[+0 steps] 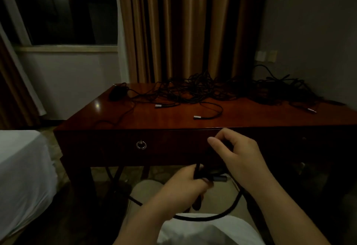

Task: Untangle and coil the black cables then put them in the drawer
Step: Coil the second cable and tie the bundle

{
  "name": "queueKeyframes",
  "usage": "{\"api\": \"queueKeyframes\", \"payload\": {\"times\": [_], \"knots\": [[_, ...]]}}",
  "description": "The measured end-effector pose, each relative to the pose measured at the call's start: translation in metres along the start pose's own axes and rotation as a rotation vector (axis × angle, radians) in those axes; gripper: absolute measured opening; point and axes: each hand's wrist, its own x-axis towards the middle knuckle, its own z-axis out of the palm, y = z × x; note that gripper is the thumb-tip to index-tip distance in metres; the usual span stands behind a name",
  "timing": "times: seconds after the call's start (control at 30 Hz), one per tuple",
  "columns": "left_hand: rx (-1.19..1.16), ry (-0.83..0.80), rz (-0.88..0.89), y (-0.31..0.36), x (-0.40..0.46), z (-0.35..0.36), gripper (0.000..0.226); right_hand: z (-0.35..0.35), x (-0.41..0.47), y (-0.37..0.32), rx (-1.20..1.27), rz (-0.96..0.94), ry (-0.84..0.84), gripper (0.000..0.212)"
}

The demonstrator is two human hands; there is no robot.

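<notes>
Both forearms are bare, with no sleeves, and a white garment (204, 231) covers the person's lap.

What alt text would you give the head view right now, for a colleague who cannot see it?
Two hands work a black cable below a dark wooden desk: the left hand grips gathered loops, the right hand pinches a strand above. A tangle of black cables lies on the desktop, and the drawer with its ring pull is closed.

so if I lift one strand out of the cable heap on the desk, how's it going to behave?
Likely floppy: the cable heap lies in loose loops. Probably snags and drags neighbours, since strands cross everywhere. Metal-tipped plug ends may swing.
</notes>
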Motion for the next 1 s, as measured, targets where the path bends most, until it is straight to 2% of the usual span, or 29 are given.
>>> {"api": "queueKeyframes", "payload": {"times": [0.07, 0.17, 0.3, 0.37, 0.43, 0.5, 0.57, 0.63, 0.7, 0.77, 0.83, 0.9, 1.0], "knots": [[-0.075, 0.093, -0.038, 0.001, 0.001, 0.001, 0.015, 0.007, -0.001, 0.01, -0.171, -0.007, 0.072, 0.016], [-0.181, 0.148, -0.064, 0.0, 0.001, 0.004, 0.014, 0.014, -0.008, 0.016, -0.345, -0.062, 0.113, 0.037], [-0.279, 0.081, -0.022, 0.004, -0.006, 0.004, 0.017, 0.019, -0.017, 0.005, -0.158, -0.134, 0.025, 0.062], [-0.299, 0.01, 0.023, 0.008, -0.01, 0.003, 0.02, 0.019, -0.016, 0.006, -0.146, -0.157, -0.006, 0.056], [-0.258, -0.049, 0.051, 0.012, -0.014, 0.0, 0.02, 0.018, -0.013, 0.007, -0.028, -0.14, 0.002, 0.042], [-0.12, -0.084, 0.08, 0.014, -0.015, -0.001, 0.019, 0.017, -0.012, 0.007, 0.164, -0.147, 0.041, 0.027], [0.016, -0.102, 0.075, 0.016, -0.014, 0.0, 0.013, 0.016, -0.013, 0.004, 0.285, -0.162, 0.099, 0.027], [0.061, -0.083, 0.034, 0.017, -0.014, 0.004, 0.008, 0.018, -0.012, 0.0, 0.304, -0.153, 0.14, 0.041], [0.101, -0.096, 0.022, 0.017, -0.012, 0.006, 0.018, 0.019, -0.012, -0.003, 0.295, -0.115, 0.15, 0.056], [0.162, -0.119, 0.032, 0.014, -0.006, 0.002, 0.029, 0.017, -0.01, -0.005, 0.303, -0.049, 0.14, 0.05], [0.168, -0.128, 0.038, 0.014, -0.003, -0.001, 0.03, 0.014, -0.006, -0.006, 0.325, 0.023, 0.08, 0.048], [0.081, -0.144, 0.028, 0.016, -0.001, -0.001, 0.024, 0.011, -0.002, -0.005, 0.339, 0.063, 0.015, 0.05], [-0.122, -0.154, 0.017, 0.015, 0.0, 0.0, 0.012, 0.011, -0.003, -0.01, 0.264, -0.006, 0.071, 0.049]]}}
